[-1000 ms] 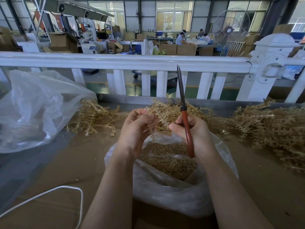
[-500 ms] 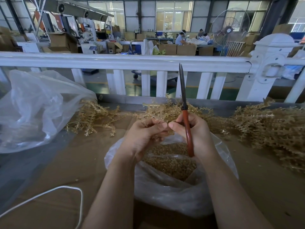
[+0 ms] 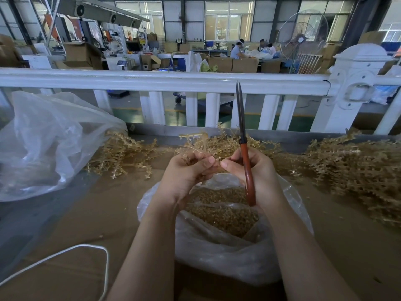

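Observation:
My left hand grips a tan plastic sprue whose branches stick up past the fingers. My right hand holds red-handled scissors upright, blades together and pointing up, and its thumb tip meets my left fingers on the sprue. Both hands hover over an open clear plastic bag that holds many small tan pieces.
Heaps of tan sprues lie at the back left, behind my hands and at the right. A big crumpled clear bag sits at the left. A white cord loops on the cardboard-covered table. A white railing bounds the far side.
The sprue was stripped through my fingers: a second ago a large bunch stood between my hands, now only a thin part shows. My left hand closed and shifted toward my right thumb.

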Motion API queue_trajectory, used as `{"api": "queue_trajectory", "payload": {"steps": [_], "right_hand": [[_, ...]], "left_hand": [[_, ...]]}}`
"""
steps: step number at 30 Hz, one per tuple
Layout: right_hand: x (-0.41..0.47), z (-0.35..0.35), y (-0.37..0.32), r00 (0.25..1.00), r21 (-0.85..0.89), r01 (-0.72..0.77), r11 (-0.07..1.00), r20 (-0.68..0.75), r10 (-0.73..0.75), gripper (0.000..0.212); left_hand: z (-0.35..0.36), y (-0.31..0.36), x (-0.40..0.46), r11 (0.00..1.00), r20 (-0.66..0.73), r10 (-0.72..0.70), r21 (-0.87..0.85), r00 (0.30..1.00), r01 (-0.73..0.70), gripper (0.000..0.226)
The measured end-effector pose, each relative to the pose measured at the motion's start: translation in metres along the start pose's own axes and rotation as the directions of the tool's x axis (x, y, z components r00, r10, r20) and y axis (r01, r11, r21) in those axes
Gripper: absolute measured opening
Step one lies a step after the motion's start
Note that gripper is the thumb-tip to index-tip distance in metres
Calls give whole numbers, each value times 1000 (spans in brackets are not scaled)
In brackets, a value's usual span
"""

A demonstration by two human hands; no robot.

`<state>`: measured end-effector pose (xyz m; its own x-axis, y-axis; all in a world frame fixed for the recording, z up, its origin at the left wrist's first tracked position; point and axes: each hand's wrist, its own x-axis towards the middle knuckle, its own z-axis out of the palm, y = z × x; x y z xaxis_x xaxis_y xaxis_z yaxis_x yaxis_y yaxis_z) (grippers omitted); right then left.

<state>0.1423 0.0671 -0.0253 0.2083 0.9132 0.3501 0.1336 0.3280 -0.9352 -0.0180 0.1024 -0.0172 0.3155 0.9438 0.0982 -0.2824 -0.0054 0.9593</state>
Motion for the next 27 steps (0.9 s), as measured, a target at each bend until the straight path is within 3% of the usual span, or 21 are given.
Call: {"api": "queue_trajectory", "payload": {"steps": [3, 10, 15, 18, 23, 27], "right_hand": [[0, 1, 0, 1000, -25, -7, 1000, 6, 7, 26], [1, 2, 2, 1000, -80, -10, 997, -25, 8, 26], [2, 2, 8, 999, -169, 0, 986, -31, -6, 22], [3, 1, 13, 999, -292, -30, 956, -35, 21, 29], [-1, 3, 19, 1000, -513, 23, 858, 24, -12, 62], [-2, 2, 21, 995, -604, 93, 791, 90, -48, 62]], "left_hand": [[-1, 0, 0, 1000, -1, 0, 9, 1000, 0, 4], [-2, 1, -1, 994, 52, -86, -58, 995, 89, 19], [-2, -1, 1, 995, -38, -58, -87, 998, 54, 9], [-3, 0, 2, 989, -111, -36, -144, 993, 19, 15], [-3, 2, 3, 981, -139, 5, -189, 990, -31, 7], [-3, 3, 3, 984, -152, 60, -159, 987, -85, 6]]}}
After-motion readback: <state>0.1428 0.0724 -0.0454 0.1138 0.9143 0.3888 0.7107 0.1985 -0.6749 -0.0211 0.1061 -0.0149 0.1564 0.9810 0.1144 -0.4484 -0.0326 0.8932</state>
